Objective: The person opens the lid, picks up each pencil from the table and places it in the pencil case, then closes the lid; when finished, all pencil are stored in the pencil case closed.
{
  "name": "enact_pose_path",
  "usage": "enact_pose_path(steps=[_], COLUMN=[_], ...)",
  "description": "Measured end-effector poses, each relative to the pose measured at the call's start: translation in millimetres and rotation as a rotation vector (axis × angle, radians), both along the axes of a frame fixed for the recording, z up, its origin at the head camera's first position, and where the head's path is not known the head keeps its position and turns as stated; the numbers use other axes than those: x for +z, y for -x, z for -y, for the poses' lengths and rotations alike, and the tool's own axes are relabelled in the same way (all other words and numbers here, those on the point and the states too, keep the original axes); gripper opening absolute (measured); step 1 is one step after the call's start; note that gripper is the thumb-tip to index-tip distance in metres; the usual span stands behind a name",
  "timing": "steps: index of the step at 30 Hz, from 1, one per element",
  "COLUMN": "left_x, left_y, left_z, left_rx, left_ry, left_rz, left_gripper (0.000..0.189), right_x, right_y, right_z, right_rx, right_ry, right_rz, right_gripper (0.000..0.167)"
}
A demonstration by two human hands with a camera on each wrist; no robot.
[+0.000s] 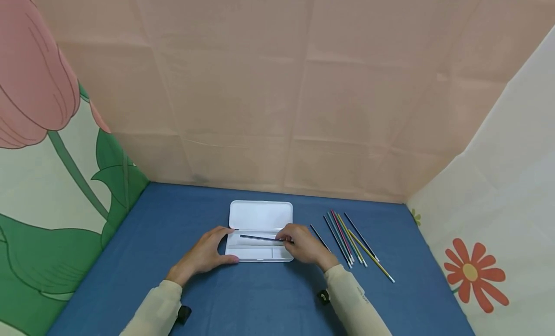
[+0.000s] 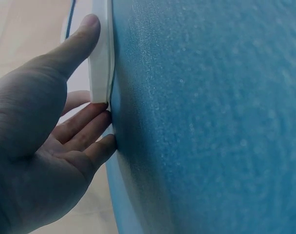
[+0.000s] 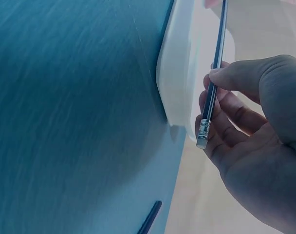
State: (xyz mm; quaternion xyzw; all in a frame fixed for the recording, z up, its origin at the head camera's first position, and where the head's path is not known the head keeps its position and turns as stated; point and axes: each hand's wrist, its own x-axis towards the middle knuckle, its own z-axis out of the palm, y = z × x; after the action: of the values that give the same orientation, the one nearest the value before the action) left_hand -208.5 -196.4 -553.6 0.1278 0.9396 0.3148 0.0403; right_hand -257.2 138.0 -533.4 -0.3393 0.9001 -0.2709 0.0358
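A white pencil case (image 1: pixel 249 254) lies on the blue cloth with its lid (image 1: pixel 261 215) folded back. My left hand (image 1: pixel 207 251) holds its left end, thumb on the front edge and fingers at the end and back corner. Between thumb and fingers, my right hand (image 1: pixel 305 245) pinches a dark pencil (image 1: pixel 257 237) over the long back compartment. In the right wrist view the pencil's metal band and pale eraser (image 3: pixel 202 143) show near the fingertips. Its other end points left across the case. A low divider separates the case's front and back compartments.
Several pencils with dark, red and yellow (image 1: pixel 363 248) barrels lie loosely fanned to the right of the case. One dark pencil (image 1: pixel 320 237) lies closest to my right wrist. A tan curtain (image 1: pixel 277 109) rises behind the blue table (image 1: pixel 243 302), with printed cloths at both sides.
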Motion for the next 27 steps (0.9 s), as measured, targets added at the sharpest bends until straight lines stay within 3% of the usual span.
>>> enact_pose_path(steps=[7, 27], left_x=[0.4, -1.8], left_y=[0.8, 0.5], left_z=[-0.1, 0.7], left_rx=[0.002, 0.001], left_ry=[0.003, -0.007], left_rz=[0.001, 0.003], left_gripper=[0.088, 0.087], right_x=[-4.7, -13.9], right_y=[6.0, 11.7], right_z=[14, 33], right_rx=[0.008, 0.074], right_ry=[0.02, 0.016], right_rz=[0.058, 0.008], right_gripper=[0.022, 0.025])
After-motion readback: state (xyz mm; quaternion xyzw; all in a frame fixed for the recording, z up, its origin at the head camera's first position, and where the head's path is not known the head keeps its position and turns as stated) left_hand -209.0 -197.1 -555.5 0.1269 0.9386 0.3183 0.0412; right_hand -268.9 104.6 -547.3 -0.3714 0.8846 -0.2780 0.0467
